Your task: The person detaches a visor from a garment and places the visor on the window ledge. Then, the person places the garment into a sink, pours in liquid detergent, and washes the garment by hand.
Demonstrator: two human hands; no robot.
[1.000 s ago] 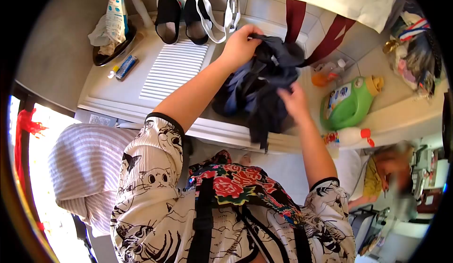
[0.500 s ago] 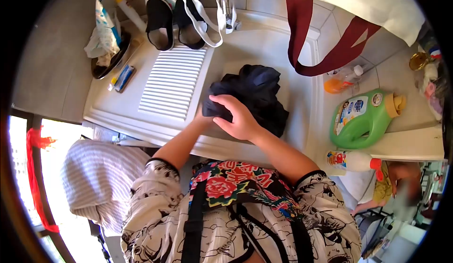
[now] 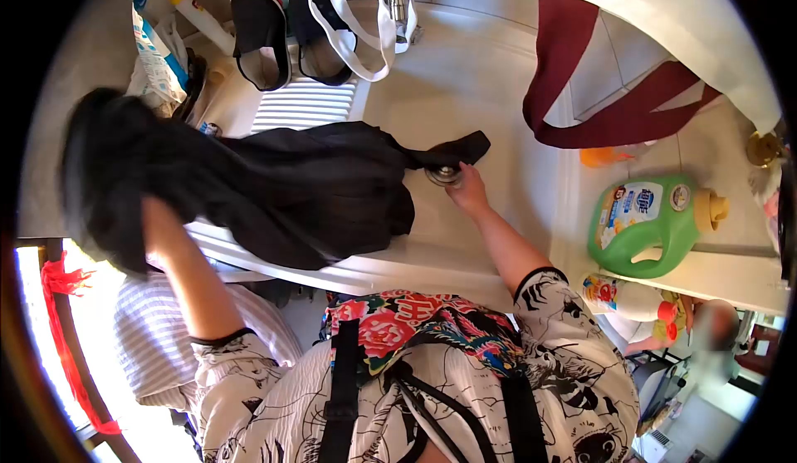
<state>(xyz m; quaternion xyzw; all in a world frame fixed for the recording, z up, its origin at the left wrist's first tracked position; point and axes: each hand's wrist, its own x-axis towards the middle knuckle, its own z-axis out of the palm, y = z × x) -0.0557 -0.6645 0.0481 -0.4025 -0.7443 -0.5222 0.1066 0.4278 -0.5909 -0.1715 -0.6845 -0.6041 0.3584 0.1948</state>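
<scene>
A dark cloth (image 3: 307, 189) is stretched sideways above the washboard and the left part of the sink. Its left end is bunched, raised and blurred, and covers the fingers of my left hand (image 3: 159, 226). At the metal drain (image 3: 444, 176), my right hand (image 3: 470, 189) has its fingers closed by a narrow strip of the cloth; whether they grip the strip or the drain piece is too small to tell. Part of the ribbed washboard (image 3: 303, 106) shows behind the cloth.
Black shoes (image 3: 264, 44) stand at the back beside the faucet (image 3: 398, 6). Maroon straps (image 3: 564, 73) hang at the right. A green detergent bottle (image 3: 643, 222) and a white bottle (image 3: 627, 295) lie on the right ledge. Another person (image 3: 682, 318) is at the lower right.
The cloth was a bunched heap in the sink under both hands. Now it is spread out leftward, with my left hand far left and my right hand at the drain.
</scene>
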